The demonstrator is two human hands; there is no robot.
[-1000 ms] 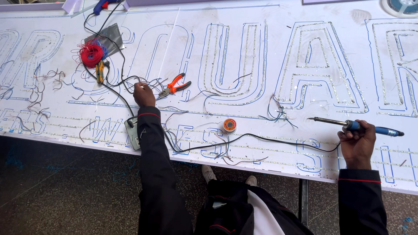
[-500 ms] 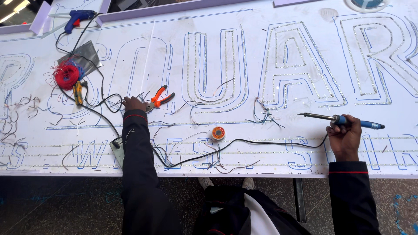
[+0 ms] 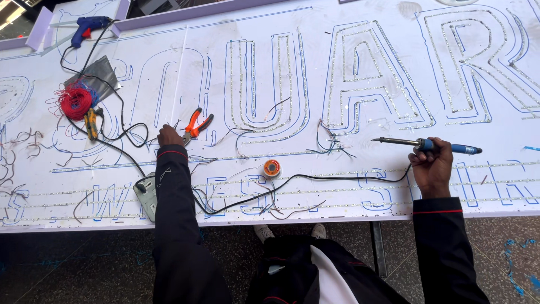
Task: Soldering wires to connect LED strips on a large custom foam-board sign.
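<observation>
On the white sign board (image 3: 292, 50):
Right hand (image 3: 432, 168): fingers closed around blue-handled metal soldering iron (image 3: 427, 145).
Left hand (image 3: 170, 136): fingers curled, empty, just left of orange-handled pliers (image 3: 195, 125).

The pliers (image 3: 196, 125) have orange handles, the wire coil (image 3: 75, 102) is red, the glue gun (image 3: 87, 27) blue. The soldering iron (image 3: 433, 146) has a blue handle; the sign board (image 3: 292, 62) is white with blue outlines

A big white worktop (image 3: 349, 34) fills most of the view, with large letter outlines drawn in blue on it. A pale violet raised edge (image 3: 169, 19) runs along its far side. Below it is a dark speckled floor (image 3: 67, 270) with blue marks, and one metal leg (image 3: 376, 247) stands there. The daylight is bright and even.
</observation>
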